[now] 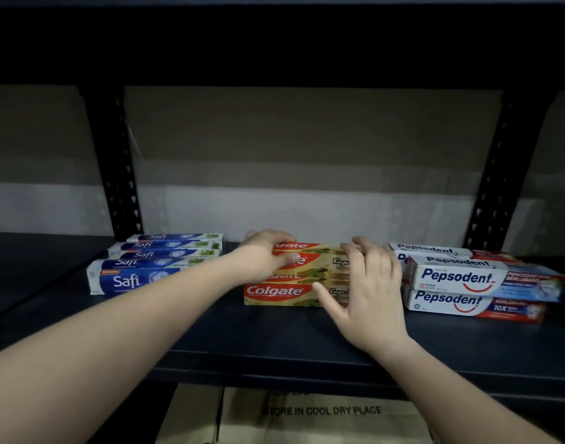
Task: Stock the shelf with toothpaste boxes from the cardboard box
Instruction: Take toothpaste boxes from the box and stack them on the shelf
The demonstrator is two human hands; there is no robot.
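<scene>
Several red and gold Colgate boxes [276,291] lie in a row at the middle of the dark shelf [242,334]. My left hand [268,254] rests on the left end of the rear Colgate boxes, fingers curled over the back one. My right hand [367,290] lies flat against the right part of the Colgate boxes, fingers spread, covering their right ends. Blue and white Safi boxes [127,280] sit in a row to the left. Pepsodent boxes [457,278] are stacked to the right. The cardboard box [323,415] shows below the shelf edge.
Black perforated uprights stand at the back left [114,161] and back right [505,174]. A dark upper shelf [274,46] hangs overhead. A grey wall [290,155] closes the back. Bare shelf surface lies in front of the boxes.
</scene>
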